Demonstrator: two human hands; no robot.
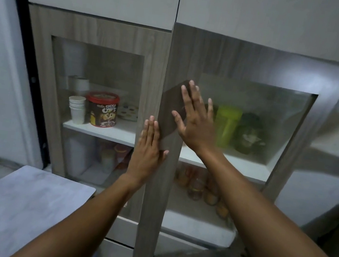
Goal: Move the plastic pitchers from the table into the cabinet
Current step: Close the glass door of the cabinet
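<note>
A wood-grain cabinet with two glass-paned doors fills the view. My left hand (pixel 146 151) lies flat, fingers together, on the inner edge of the left door (pixel 155 65). My right hand (pixel 194 118) is spread flat against the frame of the right door (pixel 161 192), which stands slightly ajar toward me. Behind that door's glass, on the upper shelf (pixel 244 166), stand a lime-green plastic pitcher (pixel 227 125) and a dark green pitcher (pixel 249 135), both blurred by the pane. Neither hand holds anything.
Behind the left pane stand stacked white paper cups (pixel 77 108), a red-lidded Choco Chips tub (pixel 102 109) and a dotted plate. Jars and bottles (pixel 201 189) fill the lower shelves. A grey table (pixel 19 201) sits at lower left; a steel surface edge shows at far right.
</note>
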